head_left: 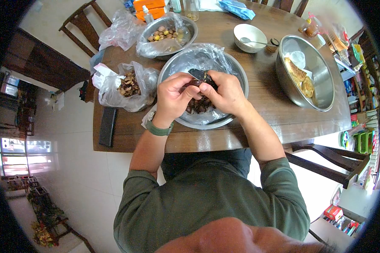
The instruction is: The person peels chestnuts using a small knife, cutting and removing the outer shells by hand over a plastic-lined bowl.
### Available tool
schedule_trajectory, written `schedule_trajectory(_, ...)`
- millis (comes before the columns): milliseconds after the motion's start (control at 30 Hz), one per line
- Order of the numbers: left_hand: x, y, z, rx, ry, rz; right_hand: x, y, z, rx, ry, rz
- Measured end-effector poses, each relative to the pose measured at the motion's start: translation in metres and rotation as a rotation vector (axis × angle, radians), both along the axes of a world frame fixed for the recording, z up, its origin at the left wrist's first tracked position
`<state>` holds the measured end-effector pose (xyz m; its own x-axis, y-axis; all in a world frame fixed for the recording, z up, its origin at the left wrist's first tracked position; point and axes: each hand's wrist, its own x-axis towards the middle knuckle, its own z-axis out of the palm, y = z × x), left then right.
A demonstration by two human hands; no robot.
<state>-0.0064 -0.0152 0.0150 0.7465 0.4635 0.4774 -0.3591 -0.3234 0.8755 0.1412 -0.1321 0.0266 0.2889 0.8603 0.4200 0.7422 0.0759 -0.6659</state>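
Note:
My left hand and my right hand meet above a steel basin lined with clear plastic. Both are closed, with fingertips and thumbs pinching a dark brown piece between them. A small black blade-like thing with a pale edge shows at the fingertips; which hand has it is hidden. Under the hands, several glossy dark brown pieces lie in the basin. Left of my left hand, an open plastic bag holds brown shell-like scraps.
Behind stands a second lined basin with round brown and yellow nut-like things. To the right are a white bowl with a spoon and a tilted steel bowl with browned flat food. A black phone lies near the table's left edge.

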Motion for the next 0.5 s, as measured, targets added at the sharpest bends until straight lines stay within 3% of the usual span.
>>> schedule_trajectory(300, 0.0020, -0.0044, 0.0078, -0.018, -0.067, -0.047, -0.0003, -0.0004, -0.0013, 0.017, 0.177, 0.075)
schedule_trajectory(500, -0.0032, 0.0021, 0.0085, 0.497, 0.005, 0.211, -0.0014, -0.0026, 0.0034, 0.018, 0.101, 0.074)
